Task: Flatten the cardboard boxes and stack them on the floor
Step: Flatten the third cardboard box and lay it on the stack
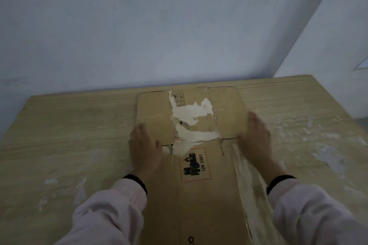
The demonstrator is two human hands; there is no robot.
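A brown cardboard box (199,195) lies flat on a wooden table (69,135), long axis running away from me. Its top face has torn white patches and a black battery symbol marked UN 3481. My left hand (144,150) rests palm down on the box's left edge near a flap slit, fingers spread. My right hand (257,139) lies on the box's right side, slightly blurred, fingers pointing away. Strips of clear tape (247,175) hang along the right edge by my right wrist. Both sleeves are pale pink with black cuffs.
The table meets a pale blue wall (159,26) at its far edge, and a second wall (338,36) angles in at the right. White scuffs mark the table surface (326,157) on the right side.
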